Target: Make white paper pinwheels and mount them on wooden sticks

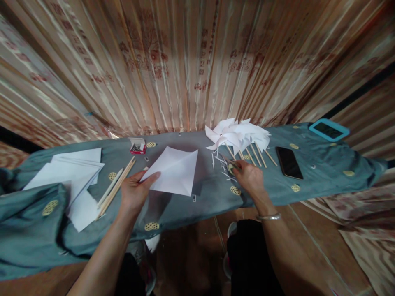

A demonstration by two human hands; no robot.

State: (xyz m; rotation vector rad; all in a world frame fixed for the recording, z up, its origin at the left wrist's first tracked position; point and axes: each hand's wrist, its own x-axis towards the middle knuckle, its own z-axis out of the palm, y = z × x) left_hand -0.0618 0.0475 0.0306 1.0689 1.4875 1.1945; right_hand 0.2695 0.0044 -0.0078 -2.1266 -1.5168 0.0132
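My left hand (137, 191) pinches a square sheet of white paper (175, 170) by its left corner, thumb on top. Faint creases run across the sheet, which is held over the cloth. To the right, my right hand (250, 176) has its fingers closed on what looks like a pair of scissors (231, 167), mostly covered by the fingers. Thin white paper strips (220, 166) lie scattered beside that hand. Just beyond it, several white paper pinwheels (237, 135) on wooden sticks are piled overlapping.
A green-grey cloth (173, 209) covers the narrow table. On the left lie white paper sheets (74, 164), wooden sticks (115, 189) and a small open red-and-white box (138, 146) of small metal pieces. A phone (289, 163) and a blue-framed device (329, 129) are rightward. A curtain (191, 61) hangs behind.
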